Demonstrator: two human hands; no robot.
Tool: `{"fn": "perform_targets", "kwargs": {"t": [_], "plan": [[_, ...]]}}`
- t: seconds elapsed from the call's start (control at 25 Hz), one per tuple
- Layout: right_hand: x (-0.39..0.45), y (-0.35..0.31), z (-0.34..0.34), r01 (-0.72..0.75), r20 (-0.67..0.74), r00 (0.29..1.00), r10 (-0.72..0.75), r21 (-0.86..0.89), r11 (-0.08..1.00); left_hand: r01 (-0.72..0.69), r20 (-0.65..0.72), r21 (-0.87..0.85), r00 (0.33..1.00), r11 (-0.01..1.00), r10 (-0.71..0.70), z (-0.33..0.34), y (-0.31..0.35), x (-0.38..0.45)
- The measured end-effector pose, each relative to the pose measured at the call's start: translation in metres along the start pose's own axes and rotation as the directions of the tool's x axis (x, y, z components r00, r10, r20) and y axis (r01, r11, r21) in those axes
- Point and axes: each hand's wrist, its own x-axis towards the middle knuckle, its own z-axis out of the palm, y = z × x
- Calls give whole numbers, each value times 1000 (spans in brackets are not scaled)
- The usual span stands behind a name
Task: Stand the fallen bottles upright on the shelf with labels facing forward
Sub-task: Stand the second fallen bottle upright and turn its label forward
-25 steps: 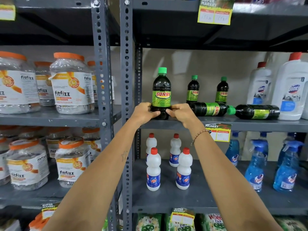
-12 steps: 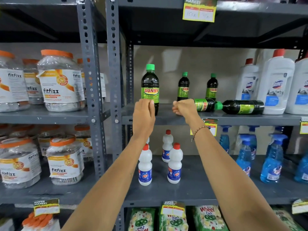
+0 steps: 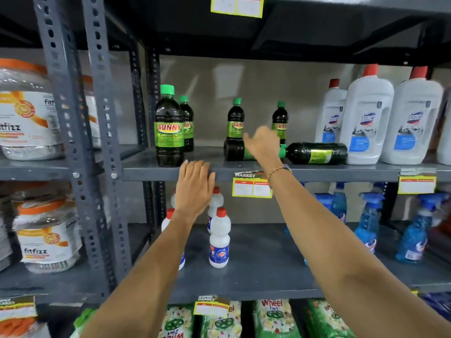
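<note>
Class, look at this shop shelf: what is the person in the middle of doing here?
A person is tidying dark green-capped Sunny bottles on a grey metal shelf. One front bottle stands upright, label forward. The right hand reaches, open, over a fallen bottle lying on its side; a second fallen bottle lies beside it. The left hand is open at the shelf's front edge, holding nothing.

Dark bottles [image 3: 169, 132] wear green caps and green-yellow labels; shelf [image 3: 317, 170] grey.
</note>
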Motion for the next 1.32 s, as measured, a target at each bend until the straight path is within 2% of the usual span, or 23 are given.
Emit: {"fn": "perform_targets", "kwargs": {"t": [0.12,0.2,0.36,0.48,0.6,0.68,0.72,0.76,0.84,0.92,1.0,1.12,1.2,1.32], "plan": [[14,-19,17,186,156,974,-167,-115,976,-9,-20,44,1000,999,10,0,2,1],[16,-21,34,236,281,943,-177,-193,952,-25,-26,55,999,998,26,1,0,1],[20,-8,59,306,307,928,-212,-301,903,-50,-61,44,997,998,52,5,-4,0],[25,-5,58,311,264,928,-262,-162,937,-61,-96,67,993,996,67,10,-6,-1],[17,3,43,281,265,909,-321,178,943,-77,-128,95,988,993,89,15,-9,-1],[10,4,35,163,200,946,-254,385,908,-74,-145,91,986,993,87,16,-8,-1],[11,1,33,123,141,971,-191,388,913,-72,-156,78,984,994,84,16,-8,-1],[15,-4,31,95,88,988,-128,310,946,-71,-165,65,983,995,81,16,-7,0],[27,-17,30,-25,93,995,24,4,1000,-73,-170,57,982,996,82,16,-8,-1],[34,-32,23,-86,208,964,167,-352,932,-75,-163,51,983,996,83,15,-9,-1],[38,-42,14,-28,317,926,203,-479,877,-77,-143,31,986,997,80,14,-9,-2],[39,-43,8,-9,452,861,233,-444,896,-71,-113,16,991,997,72,12,-9,-2],[36,-41,6,-66,469,840,272,-411,909,-66,-97,18,993,998,67,11,-9,-2],[32,-28,5,-240,509,819,266,-118,964,-58,-76,31,995,998,60,9,-8,-2]]}}
